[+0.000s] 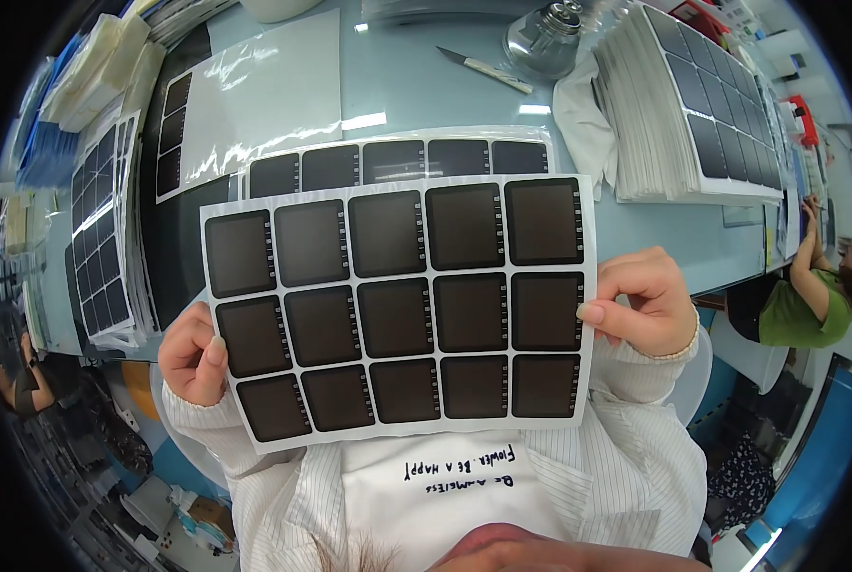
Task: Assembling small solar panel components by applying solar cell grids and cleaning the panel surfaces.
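Note:
Between my hands is a white sheet (394,351) printed with rows of dark, nearly square panels, each with a strip of small marks along its right side. My left hand (195,357) pinches its left edge, thumb on the face of the sheet. On the opposite edge my right hand (642,303) grips it the same way, at about middle height. The sheet is raised in front of my chest, facing up toward me. Partly behind its far edge, another panelled sheet (395,157) in clear film lies on the table.
A tall stack of similar sheets (688,105) stands at the far right, beside a white cloth (583,124). A glass bottle (543,40) and a craft knife (484,70) are at the back. More sheets (102,229) lie at left. Another person (807,300) sits at right.

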